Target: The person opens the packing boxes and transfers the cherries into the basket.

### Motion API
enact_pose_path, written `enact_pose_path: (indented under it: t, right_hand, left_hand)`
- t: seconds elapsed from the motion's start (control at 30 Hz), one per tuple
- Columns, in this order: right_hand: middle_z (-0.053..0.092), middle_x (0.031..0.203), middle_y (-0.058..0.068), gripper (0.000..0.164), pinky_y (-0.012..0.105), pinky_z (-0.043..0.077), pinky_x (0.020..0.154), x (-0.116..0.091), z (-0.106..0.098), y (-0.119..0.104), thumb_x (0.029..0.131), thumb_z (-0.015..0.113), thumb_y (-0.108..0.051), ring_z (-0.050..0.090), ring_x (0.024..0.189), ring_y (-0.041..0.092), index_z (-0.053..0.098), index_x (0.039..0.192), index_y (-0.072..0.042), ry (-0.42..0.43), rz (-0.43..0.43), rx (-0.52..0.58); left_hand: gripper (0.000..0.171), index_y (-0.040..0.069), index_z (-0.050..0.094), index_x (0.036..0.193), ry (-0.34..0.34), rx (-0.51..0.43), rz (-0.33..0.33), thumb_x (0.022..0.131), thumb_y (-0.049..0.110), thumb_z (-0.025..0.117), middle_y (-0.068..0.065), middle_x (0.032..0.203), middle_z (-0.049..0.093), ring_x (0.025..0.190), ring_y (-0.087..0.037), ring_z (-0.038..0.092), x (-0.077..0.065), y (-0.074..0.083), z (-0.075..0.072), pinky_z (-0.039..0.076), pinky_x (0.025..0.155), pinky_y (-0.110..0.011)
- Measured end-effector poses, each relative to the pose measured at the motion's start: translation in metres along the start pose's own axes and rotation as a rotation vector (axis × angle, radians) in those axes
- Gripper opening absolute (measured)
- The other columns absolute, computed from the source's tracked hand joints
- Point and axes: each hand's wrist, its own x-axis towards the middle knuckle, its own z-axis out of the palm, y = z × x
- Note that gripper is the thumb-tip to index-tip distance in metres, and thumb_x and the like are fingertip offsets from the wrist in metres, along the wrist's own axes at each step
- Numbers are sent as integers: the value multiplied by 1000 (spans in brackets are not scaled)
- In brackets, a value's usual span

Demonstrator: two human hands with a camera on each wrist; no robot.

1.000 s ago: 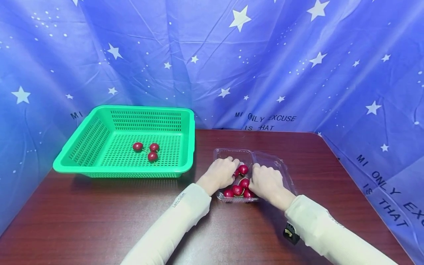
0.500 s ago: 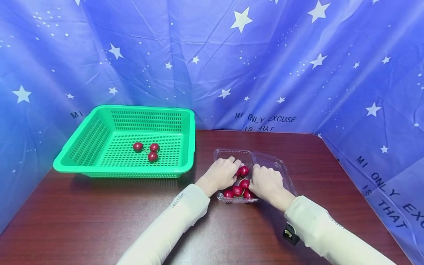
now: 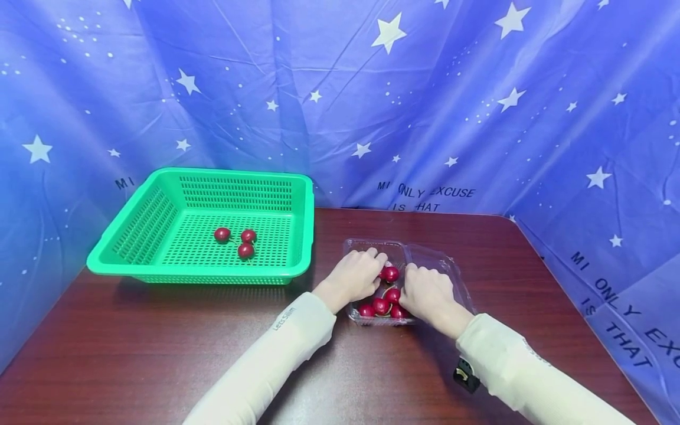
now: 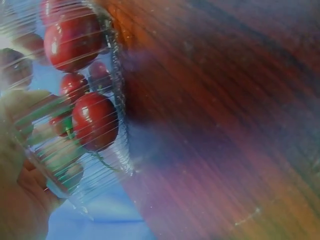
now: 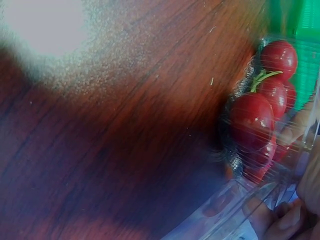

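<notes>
A clear plastic clamshell box (image 3: 374,320) with its lid (image 3: 431,252) swung out to the right stands before me. Several red cherries (image 3: 380,305) with green stems lie in it. From the left, my left hand (image 3: 352,276) reaches over the rim. Through the clear wall in the left wrist view, its bent fingers (image 4: 42,132) show right beside cherries (image 4: 95,121); I cannot tell whether they pinch one. My right hand (image 3: 429,294) grips the box's right edge on the hinge side, its fingers (image 5: 287,217) curled at the plastic in the right wrist view.
A green plastic basket (image 3: 199,272) with slotted walls stands on the left, holding 3 cherries (image 3: 245,251). Dark reddish wood forms the table (image 3: 340,366). Behind and at the sides hangs a blue cloth (image 3: 340,124) with white stars.
The left hand has shifted very slightly within the box, and a cherry near its fingertips has moved a little with it. The right hand keeps its place; the view has tilted slightly.
</notes>
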Motion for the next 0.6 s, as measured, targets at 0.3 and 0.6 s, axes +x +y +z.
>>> enact_pose_path:
  t: [0.3,0.6]
  right_hand:
    - [69,73,25,20,53,51,49,-1,-1,1,74,61,-17,64,64,43,55,75,2,-26,1,4]
    - [68,71,25,19,54,52,50,0,-3,0,74,61,-17,64,63,44,55,73,1,-19,6,8]
  left_hand:
    - [26,6,63,105,-20,26,-18,85,22,67,-9,92,70,82,-20,69,6,-3,-12,61,74,-34]
    - [25,5,63,105,-38,24,-42,86,22,67,-9,91,69,79,-21,69,8,-12,-32,61,75,-33]
